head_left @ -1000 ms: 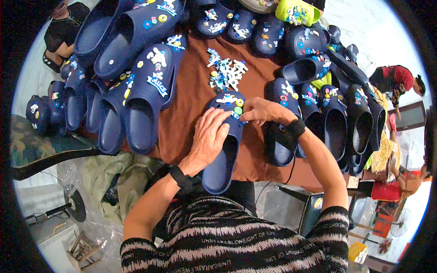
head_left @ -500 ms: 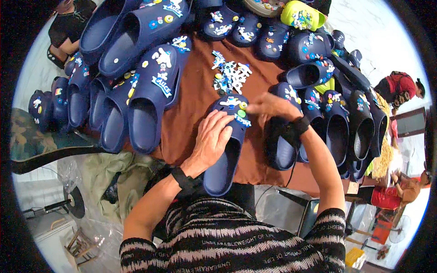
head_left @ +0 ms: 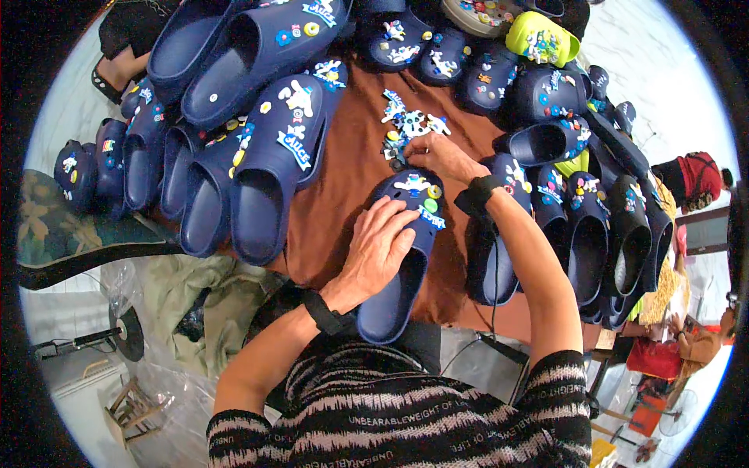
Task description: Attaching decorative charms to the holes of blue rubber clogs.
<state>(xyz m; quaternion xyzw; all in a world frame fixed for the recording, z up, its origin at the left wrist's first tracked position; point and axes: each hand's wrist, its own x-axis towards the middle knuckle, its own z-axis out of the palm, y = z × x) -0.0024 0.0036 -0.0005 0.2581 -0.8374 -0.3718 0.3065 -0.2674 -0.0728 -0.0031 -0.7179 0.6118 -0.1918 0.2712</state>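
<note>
Steadying: navy clog is pinned flat by spread left hand; far charm pile is pinched by right hand; toe kept still advised

Footwear stall or workshop, rows of navy clogs on brown-clothed table, loose charms

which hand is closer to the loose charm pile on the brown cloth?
Right. The right hand reaches past the clog's toe and touches the charm pile. The left hand lies flat on the clog's top, nearer the person, apart from the pile.
</note>
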